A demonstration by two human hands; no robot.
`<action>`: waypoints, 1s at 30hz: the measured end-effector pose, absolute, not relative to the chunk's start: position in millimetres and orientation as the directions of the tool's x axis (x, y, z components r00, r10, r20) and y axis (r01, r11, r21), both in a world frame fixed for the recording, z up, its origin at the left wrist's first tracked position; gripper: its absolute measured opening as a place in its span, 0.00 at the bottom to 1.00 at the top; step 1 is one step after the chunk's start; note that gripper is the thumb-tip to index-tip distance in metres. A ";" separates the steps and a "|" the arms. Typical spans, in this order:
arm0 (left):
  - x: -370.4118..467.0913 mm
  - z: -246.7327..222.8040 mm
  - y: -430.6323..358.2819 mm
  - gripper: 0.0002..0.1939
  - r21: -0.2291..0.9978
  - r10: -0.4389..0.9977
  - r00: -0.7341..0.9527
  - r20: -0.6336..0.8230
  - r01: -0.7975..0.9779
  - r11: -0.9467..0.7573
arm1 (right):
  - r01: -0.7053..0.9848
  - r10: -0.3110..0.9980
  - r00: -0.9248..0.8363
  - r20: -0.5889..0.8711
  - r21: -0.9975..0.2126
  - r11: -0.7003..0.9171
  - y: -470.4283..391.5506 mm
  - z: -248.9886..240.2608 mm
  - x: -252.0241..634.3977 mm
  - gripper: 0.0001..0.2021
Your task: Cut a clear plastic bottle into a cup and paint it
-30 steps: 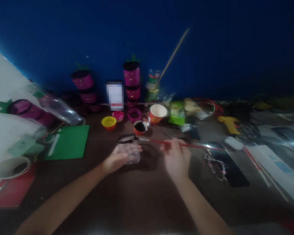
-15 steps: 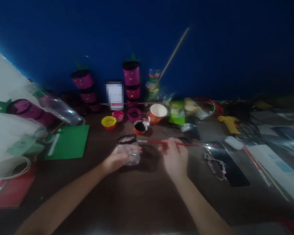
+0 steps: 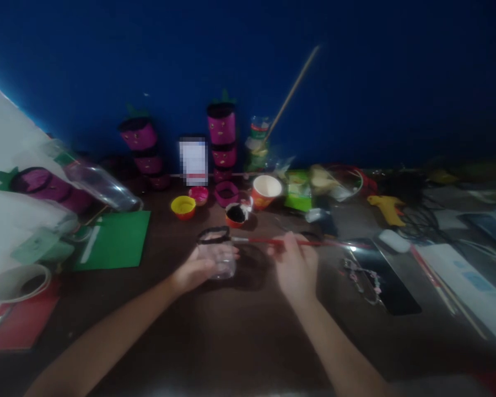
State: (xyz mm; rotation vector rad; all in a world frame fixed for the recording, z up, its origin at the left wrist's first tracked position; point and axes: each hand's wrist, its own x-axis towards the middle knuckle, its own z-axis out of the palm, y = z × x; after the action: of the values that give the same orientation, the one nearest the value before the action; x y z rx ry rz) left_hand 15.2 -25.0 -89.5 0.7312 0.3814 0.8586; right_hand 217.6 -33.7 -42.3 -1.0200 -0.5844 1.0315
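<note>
My left hand (image 3: 198,269) is wrapped round a clear plastic cup (image 3: 224,263) with a black band (image 3: 214,235) at its rim. My right hand (image 3: 294,264) pinches a long red paintbrush (image 3: 267,241) held level, its tip at the right side of the black rim. Just beyond the cup sits a small orange cup of black paint (image 3: 235,214). A yellow cup (image 3: 183,207), a pink cup (image 3: 198,195) and a purple ring (image 3: 227,194) stand behind it.
Purple decorated towers (image 3: 222,132) and a paper cup (image 3: 267,190) stand along the back. Leftward lie a plastic bottle (image 3: 103,184) and green sheet (image 3: 116,240). At the right are a black phone (image 3: 391,281), bracelet (image 3: 361,281), glue gun (image 3: 386,209) and brushes (image 3: 446,289).
</note>
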 end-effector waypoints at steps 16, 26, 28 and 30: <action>19.2 -92.4 -25.0 0.27 0.726 0.862 0.506 -0.028 -0.582 0.365 | -0.409 0.881 0.472 0.000 -0.886 0.219 -31.3 -39.9 223.1 0.16; 21.9 -94.0 -26.1 0.29 0.778 0.869 0.494 -0.030 -0.534 0.331 | -0.278 0.913 0.392 0.110 -0.932 0.231 -40.1 -43.5 213.1 0.11; 22.5 -93.9 -26.4 0.30 0.781 0.874 0.484 -0.035 -0.533 0.326 | -0.260 0.920 0.374 0.117 -0.939 0.225 -41.1 -45.0 212.6 0.11; 23.3 -92.7 -26.4 0.32 0.783 0.877 0.479 -0.042 -0.529 0.326 | -0.254 0.925 0.361 0.121 -0.941 0.223 -42.1 -46.8 212.1 0.11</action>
State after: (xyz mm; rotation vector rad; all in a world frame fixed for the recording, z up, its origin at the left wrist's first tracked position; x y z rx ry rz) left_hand 23.3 -26.4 -92.7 0.7882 0.5154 0.9762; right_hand 212.1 -42.1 -46.8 -1.0145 -0.8267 0.9569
